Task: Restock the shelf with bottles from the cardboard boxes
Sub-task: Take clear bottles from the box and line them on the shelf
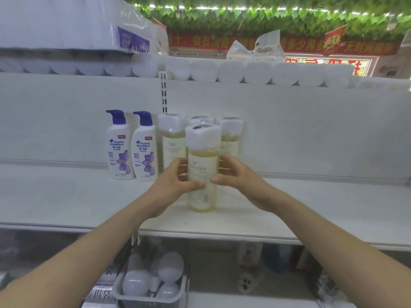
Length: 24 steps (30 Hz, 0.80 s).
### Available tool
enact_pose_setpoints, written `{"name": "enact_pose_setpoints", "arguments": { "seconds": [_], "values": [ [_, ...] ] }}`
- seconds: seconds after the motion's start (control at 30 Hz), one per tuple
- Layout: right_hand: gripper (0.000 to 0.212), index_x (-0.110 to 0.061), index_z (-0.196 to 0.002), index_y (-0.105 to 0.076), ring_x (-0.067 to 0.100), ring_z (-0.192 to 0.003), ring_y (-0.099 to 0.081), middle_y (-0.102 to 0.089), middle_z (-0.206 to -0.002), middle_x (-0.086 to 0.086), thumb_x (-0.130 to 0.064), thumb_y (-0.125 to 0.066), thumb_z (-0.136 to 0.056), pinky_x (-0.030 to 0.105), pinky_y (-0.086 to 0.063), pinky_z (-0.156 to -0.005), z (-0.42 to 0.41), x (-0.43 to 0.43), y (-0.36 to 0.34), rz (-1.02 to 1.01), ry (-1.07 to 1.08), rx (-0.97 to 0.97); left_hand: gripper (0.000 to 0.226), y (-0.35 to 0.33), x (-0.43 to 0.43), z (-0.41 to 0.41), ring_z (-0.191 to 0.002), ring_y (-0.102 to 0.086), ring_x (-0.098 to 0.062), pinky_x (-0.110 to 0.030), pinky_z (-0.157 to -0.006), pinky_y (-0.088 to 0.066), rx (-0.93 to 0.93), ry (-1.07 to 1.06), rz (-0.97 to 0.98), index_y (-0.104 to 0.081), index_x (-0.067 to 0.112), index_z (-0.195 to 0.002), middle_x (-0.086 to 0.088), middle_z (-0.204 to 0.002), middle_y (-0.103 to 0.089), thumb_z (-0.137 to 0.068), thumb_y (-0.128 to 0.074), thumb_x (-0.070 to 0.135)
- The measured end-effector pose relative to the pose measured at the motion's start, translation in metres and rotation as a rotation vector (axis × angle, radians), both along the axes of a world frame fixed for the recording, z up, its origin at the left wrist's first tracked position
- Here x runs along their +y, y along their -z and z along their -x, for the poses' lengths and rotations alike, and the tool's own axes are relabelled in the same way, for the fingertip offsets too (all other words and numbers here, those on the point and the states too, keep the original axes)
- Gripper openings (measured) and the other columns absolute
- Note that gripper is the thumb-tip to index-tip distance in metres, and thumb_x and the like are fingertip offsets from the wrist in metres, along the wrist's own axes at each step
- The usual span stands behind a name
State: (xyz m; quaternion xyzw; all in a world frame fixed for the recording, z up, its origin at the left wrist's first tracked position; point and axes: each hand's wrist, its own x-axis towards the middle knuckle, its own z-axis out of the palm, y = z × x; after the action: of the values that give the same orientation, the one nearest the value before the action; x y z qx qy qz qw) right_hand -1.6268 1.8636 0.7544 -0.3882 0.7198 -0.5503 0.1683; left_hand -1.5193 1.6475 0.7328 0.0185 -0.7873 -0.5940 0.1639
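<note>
Gripping a yellow-liquid bottle (202, 172), my left hand (171, 185) and right hand (240, 176) clamp its sides; three matching bottles (171, 138) stand just beyond.

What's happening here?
A person is stocking a white shelf. The left hand and right hand both grip a yellow bottle, held upright in front of three matching bottles. Two white pump bottles stand to their left.
</note>
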Motion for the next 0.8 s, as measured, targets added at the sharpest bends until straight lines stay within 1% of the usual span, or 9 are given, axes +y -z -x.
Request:
{"name": "enact_pose_setpoints", "arguments": {
  "seconds": [0.13, 0.2, 0.3, 0.4, 0.47, 0.53, 0.57, 0.67, 0.8],
  "values": [
    [0.079, -0.023, -0.142, -0.051, 0.014, -0.123, -0.070, -0.072, -0.133, -0.005, -0.032, -0.096, -0.078, 0.043, -0.058, -0.105, -0.001, 0.019, 0.006, 0.074, 0.075, -0.037, 0.078, 0.002, 0.042, 0.017, -0.118, -0.073, -0.010, -0.042, -0.105, -0.058, 0.030, 0.091, 0.020, -0.055, 0.032, -0.137, 0.014, -0.130, -0.073, -0.072, -0.097, 0.041],
    [0.081, -0.024, -0.138, -0.053, 0.013, -0.119, -0.072, -0.074, -0.128, -0.007, -0.037, -0.098, -0.072, 0.039, -0.061, -0.099, 0.001, 0.031, 0.008, 0.106, 0.165, -0.010, 0.073, 0.005, 0.059, 0.024, -0.120, -0.072, -0.009, -0.042, -0.106, -0.058, 0.036, 0.121, 0.026, -0.056, 0.032, -0.137, 0.014, -0.131, -0.073, -0.075, -0.094, 0.035],
    [0.085, -0.028, -0.134, -0.050, 0.007, -0.114, -0.072, -0.072, -0.125, -0.012, -0.044, -0.100, -0.068, 0.037, -0.063, -0.093, 0.001, 0.047, 0.012, 0.105, 0.309, 0.050, 0.073, 0.008, 0.073, 0.028, -0.127, -0.065, 0.000, -0.037, -0.108, -0.055, 0.042, 0.118, 0.106, -0.055, 0.036, -0.142, 0.020, -0.138, -0.067, -0.079, -0.093, 0.040],
    [0.094, -0.028, -0.142, -0.039, -0.003, -0.111, -0.069, -0.066, -0.128, -0.015, -0.049, -0.097, -0.071, 0.025, -0.061, -0.087, 0.001, 0.064, 0.004, 0.071, 0.362, 0.079, 0.084, 0.007, 0.070, 0.024, -0.131, -0.058, 0.007, -0.030, -0.112, -0.051, 0.048, 0.079, 0.211, -0.050, 0.032, -0.149, 0.022, -0.143, -0.061, -0.079, -0.093, 0.046],
    [0.096, -0.029, -0.151, -0.033, -0.005, -0.116, -0.064, -0.059, -0.137, -0.011, -0.051, -0.092, -0.078, 0.023, -0.056, -0.093, 0.005, 0.078, -0.015, 0.121, 0.359, 0.101, 0.077, 0.003, 0.060, 0.019, -0.132, -0.058, 0.005, -0.030, -0.113, -0.051, 0.073, 0.061, 0.269, -0.052, 0.029, -0.149, 0.019, -0.143, -0.062, -0.084, -0.090, 0.043],
    [0.086, -0.031, -0.157, -0.036, 0.001, -0.131, -0.057, -0.055, -0.147, -0.009, -0.048, -0.084, -0.087, 0.029, -0.049, -0.107, 0.012, 0.091, -0.047, 0.161, 0.325, 0.157, 0.065, -0.007, 0.049, 0.016, -0.131, -0.060, 0.001, -0.033, -0.115, -0.051, 0.119, 0.019, 0.336, -0.055, 0.024, -0.147, 0.016, -0.141, -0.064, -0.091, -0.084, 0.036],
    [0.079, -0.031, -0.157, -0.041, 0.000, -0.134, -0.055, -0.055, -0.149, -0.011, -0.043, -0.081, -0.090, 0.027, -0.046, -0.108, 0.014, 0.095, -0.065, 0.135, 0.280, 0.200, 0.060, -0.014, 0.045, 0.017, -0.131, -0.061, 0.000, -0.034, -0.114, -0.052, 0.146, -0.011, 0.378, -0.056, 0.022, -0.146, 0.014, -0.140, -0.065, -0.093, -0.081, 0.033],
    [0.064, -0.031, -0.154, -0.051, -0.007, -0.125, -0.059, -0.062, -0.143, -0.018, -0.029, -0.077, -0.096, 0.017, -0.047, -0.097, 0.019, 0.092, -0.104, -0.073, 0.142, 0.322, 0.051, -0.042, 0.037, 0.023, -0.129, -0.062, -0.004, -0.036, -0.113, -0.053, 0.217, -0.131, 0.552, -0.058, 0.020, -0.146, 0.009, -0.143, -0.064, -0.099, -0.074, 0.031],
    [0.047, -0.024, -0.138, -0.070, -0.013, -0.113, -0.063, -0.071, -0.127, -0.018, -0.018, -0.081, -0.092, 0.007, -0.049, -0.084, 0.027, 0.081, -0.122, -0.182, 0.184, 0.442, 0.051, -0.077, 0.035, 0.042, -0.135, -0.057, -0.015, -0.034, -0.112, -0.047, 0.279, -0.241, 0.766, -0.056, 0.018, -0.150, 0.002, -0.150, -0.060, -0.103, -0.069, 0.031]
  ]
}}
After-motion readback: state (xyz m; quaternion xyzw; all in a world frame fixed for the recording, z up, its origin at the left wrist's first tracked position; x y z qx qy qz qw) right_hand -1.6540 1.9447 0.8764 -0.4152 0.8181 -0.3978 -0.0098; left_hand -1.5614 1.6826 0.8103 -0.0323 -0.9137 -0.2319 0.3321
